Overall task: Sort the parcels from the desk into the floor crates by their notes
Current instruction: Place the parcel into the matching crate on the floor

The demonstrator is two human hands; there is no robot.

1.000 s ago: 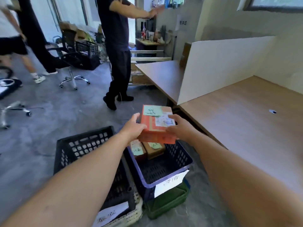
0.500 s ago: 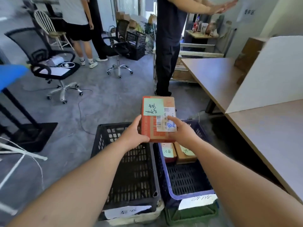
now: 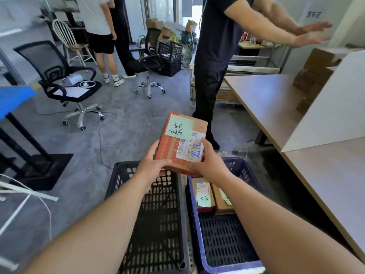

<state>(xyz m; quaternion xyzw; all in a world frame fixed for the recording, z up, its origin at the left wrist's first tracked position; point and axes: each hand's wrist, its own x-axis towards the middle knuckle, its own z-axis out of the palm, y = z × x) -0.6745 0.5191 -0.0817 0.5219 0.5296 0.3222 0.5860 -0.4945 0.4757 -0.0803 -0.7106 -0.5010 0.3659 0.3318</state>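
I hold an orange-brown parcel [image 3: 182, 142] with a green handwritten note and a white shipping label. My left hand [image 3: 153, 165] grips its left edge and my right hand [image 3: 205, 165] grips its right edge, thumb on the label. The parcel hovers over the far rims of a black crate [image 3: 126, 175] and a blue crate [image 3: 245, 169] on the floor. Two parcels with green notes [image 3: 205, 196] lie at the far end of the blue crate. The black crate shows only its bare mesh floor.
The wooden desk [image 3: 324, 175] runs along the right, with a white divider board [image 3: 331, 107] and stacked cardboard boxes [image 3: 314, 76] behind it. A person in dark clothes [image 3: 213, 56] stands just beyond the crates. Office chairs [image 3: 65, 80], a cable and other people fill the floor behind.
My view swung left from the desk toward the crates. The parcel, held in both hands throughout, now hangs more over the black crate's far rim.
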